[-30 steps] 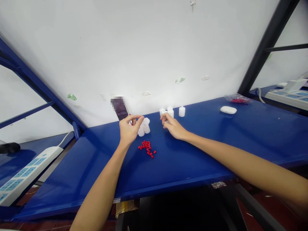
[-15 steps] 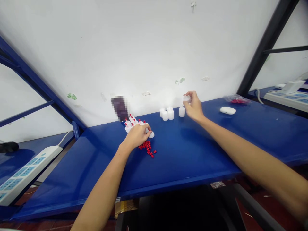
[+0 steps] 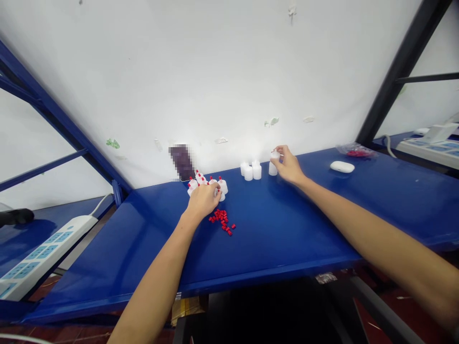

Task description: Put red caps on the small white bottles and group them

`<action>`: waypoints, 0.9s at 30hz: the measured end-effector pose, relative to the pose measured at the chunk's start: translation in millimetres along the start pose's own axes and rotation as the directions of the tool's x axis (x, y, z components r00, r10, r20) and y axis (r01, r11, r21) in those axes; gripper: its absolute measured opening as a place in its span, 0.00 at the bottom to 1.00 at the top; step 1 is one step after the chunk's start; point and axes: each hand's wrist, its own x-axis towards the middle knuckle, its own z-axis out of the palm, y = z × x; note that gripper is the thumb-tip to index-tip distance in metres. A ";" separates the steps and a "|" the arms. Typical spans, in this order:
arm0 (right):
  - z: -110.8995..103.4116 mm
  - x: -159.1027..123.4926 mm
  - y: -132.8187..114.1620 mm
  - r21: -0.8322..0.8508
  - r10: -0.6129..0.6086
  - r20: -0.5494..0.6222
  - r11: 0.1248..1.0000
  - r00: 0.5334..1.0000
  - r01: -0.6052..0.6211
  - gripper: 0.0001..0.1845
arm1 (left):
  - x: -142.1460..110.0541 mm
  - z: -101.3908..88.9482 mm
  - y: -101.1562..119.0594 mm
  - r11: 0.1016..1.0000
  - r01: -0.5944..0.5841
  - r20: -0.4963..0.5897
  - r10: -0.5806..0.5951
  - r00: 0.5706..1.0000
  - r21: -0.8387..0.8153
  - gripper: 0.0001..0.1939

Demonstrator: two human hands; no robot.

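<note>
My left hand (image 3: 203,198) is closed, with thumb and fingertips pinched at a small white candle (image 3: 223,196), apparently an electric tealight. A bit of red shows at those fingertips. Behind and around the hand stand several white candles with red tips (image 3: 223,186), partly hidden by it. Further right, my right hand (image 3: 289,166) grips another white candle (image 3: 275,156) between thumb and fingers. It is directly above a second white candle (image 3: 273,169) on the table; whether the two touch is unclear. Small red pieces (image 3: 219,216) lie loose in front of my left hand.
Several plain white candles (image 3: 248,173) stand together near the wall. A white oval case (image 3: 342,166) and a clear bag with red contents (image 3: 356,150) lie on the right of the blue table (image 3: 272,229). A pixelated dark object (image 3: 181,162) leans against the wall.
My right hand has lowered its candle toward the one below. The candle at my left hand has gone from tilted to more upright, and that hand has shifted slightly.
</note>
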 end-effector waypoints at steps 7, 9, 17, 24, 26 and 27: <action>-2.7 -0.1 -5.4 0.010 0.036 -0.013 0.999 0.999 -0.035 0.18 | -2.2 -11.0 5.7 0.999 -0.024 -0.081 0.022 0.996 -0.028 0.16; -3.4 -0.9 -7.9 0.014 0.029 -0.014 1.000 0.999 -0.028 0.18 | -2.8 -13.7 7.1 0.996 -0.067 -0.076 0.063 0.995 -0.053 0.15; -1.4 -1.5 -7.7 0.065 0.025 -0.022 0.998 0.999 -0.024 0.18 | -3.7 -14.4 6.9 0.988 -0.133 -0.043 0.130 0.991 -0.080 0.16; -0.6 -1.9 -4.9 0.070 -0.004 0.001 0.998 1.000 0.004 0.17 | -3.4 -14.9 5.0 0.980 -0.171 0.004 0.173 0.985 -0.103 0.15; -0.7 -1.3 -3.6 0.070 -0.005 0.009 0.998 1.000 0.005 0.17 | -3.4 -13.4 5.2 0.976 -0.187 0.009 0.189 0.982 -0.113 0.16; -0.9 -0.9 -3.1 0.071 -0.009 0.008 0.997 1.000 0.009 0.17 | -3.3 -12.7 5.3 0.974 -0.193 0.010 0.196 0.981 -0.117 0.16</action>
